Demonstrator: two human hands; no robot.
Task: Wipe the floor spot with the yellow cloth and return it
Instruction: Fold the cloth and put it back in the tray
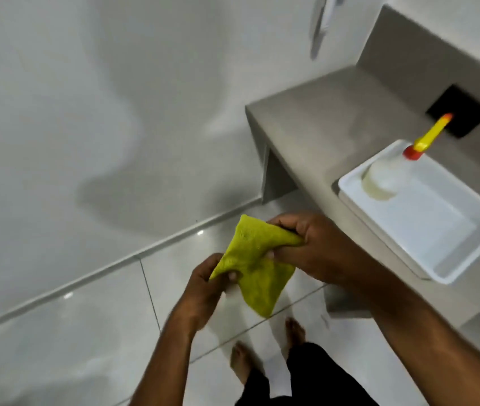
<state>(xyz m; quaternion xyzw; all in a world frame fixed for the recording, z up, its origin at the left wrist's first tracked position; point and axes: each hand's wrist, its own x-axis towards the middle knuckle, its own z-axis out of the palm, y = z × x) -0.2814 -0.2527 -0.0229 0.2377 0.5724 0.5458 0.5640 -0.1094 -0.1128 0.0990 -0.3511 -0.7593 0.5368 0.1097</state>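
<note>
Both my hands grip the yellow cloth [252, 265] in the air above the tiled floor [86, 332].

My left hand [206, 291] pinches its lower corner, my right hand [315, 247] clamps the upper edge, and the rest hangs between them. To my right, a grey counter [329, 124] carries a white tray [467, 247] with a spray bottle [391, 171] standing in it.

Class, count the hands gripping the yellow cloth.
2. The left hand pinches the yellow cloth's lower-left corner; the right hand grips its upper-right edge. None seems hidden.
</note>
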